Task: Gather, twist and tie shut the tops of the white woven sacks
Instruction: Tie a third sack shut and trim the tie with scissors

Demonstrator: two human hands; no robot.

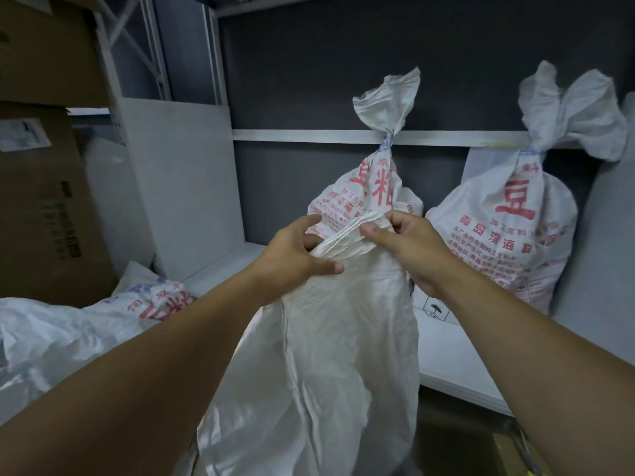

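A plain white woven sack stands in front of me, its top edge bunched between both hands. My left hand grips the gathered top from the left, thumb across the fabric. My right hand pinches the folded rim from the right. Behind it stands a tied sack with red print, its neck knotted and its top flared. A second tied sack with red print stands to the right against the dark wall.
Another white sack lies slumped at the left. Brown cardboard boxes are stacked at the far left. White boards lean against the grey shelving, and flat white panels lie low on the right.
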